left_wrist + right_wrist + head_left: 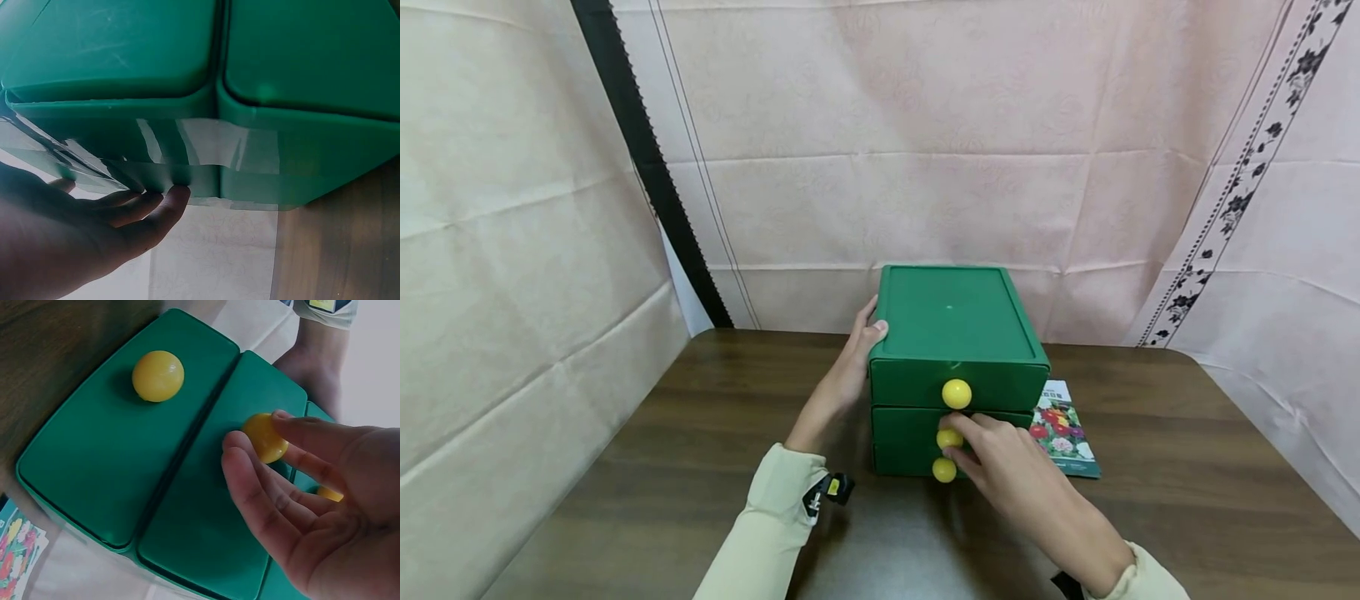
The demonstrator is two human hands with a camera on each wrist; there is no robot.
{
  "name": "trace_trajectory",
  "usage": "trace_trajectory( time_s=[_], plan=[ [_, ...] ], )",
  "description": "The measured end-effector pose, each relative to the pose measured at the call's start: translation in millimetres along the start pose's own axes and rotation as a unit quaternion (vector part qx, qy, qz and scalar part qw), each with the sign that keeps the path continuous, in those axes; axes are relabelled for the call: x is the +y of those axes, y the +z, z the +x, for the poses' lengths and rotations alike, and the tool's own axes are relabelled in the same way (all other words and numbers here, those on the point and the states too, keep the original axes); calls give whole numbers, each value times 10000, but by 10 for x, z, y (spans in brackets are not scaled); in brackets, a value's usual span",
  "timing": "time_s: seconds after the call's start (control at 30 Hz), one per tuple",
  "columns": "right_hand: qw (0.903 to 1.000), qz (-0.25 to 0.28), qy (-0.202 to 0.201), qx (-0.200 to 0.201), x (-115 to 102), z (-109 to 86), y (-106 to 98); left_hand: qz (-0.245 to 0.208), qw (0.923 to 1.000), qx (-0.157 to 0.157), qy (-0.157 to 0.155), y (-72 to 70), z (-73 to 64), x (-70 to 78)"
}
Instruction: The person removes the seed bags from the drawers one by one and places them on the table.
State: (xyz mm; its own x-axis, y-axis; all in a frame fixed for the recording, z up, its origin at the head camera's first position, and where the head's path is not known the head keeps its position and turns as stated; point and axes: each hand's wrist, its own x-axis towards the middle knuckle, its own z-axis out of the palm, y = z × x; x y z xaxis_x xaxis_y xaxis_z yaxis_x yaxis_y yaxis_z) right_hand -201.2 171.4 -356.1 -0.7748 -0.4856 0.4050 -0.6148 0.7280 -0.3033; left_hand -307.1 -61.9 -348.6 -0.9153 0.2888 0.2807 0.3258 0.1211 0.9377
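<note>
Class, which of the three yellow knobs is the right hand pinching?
The middle knob: the right hand has it pinched, while the top knob and bottom knob are not held.

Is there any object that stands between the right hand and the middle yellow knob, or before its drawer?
Nothing visible does: the right hand pinches the middle yellow knob, and the booklet lies beside the green drawer unit, not in front.

Before you, a glossy green drawer unit stands upright on the brown wood-grain desk, front toward you. Flat, rimmed top. Three stacked drawers, fronts appearing flush; each bears a round yellow knob, roughly centred.
</note>
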Motion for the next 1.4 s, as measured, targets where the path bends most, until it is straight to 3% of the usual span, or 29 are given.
trace_trajectory(
  time_s=[0.33, 0.57, 0.87, 1.17, 1.4],
  plan=[
    [9990, 53, 126, -420, -52, -35, -73, -25, 10000, -39, 6, -1, -15, -30],
    [9976, -182, 107, -665, -105, -65, -121, -116, 9999, 31, -46, 16, -11, -35],
    [9869, 218, 477, -1527, -171, -146, -151, -178, 9998, -51, -103, 32, -38, -109],
    [9831, -4, 19, -1832, -299, -214, -230, -68, 9999, 59, -61, -1, -37, -36],
    [9737, -84, 14, -2275, -352, -251, -287, 0, 10000, 18, -66, 7, -16, -4]
  ],
)
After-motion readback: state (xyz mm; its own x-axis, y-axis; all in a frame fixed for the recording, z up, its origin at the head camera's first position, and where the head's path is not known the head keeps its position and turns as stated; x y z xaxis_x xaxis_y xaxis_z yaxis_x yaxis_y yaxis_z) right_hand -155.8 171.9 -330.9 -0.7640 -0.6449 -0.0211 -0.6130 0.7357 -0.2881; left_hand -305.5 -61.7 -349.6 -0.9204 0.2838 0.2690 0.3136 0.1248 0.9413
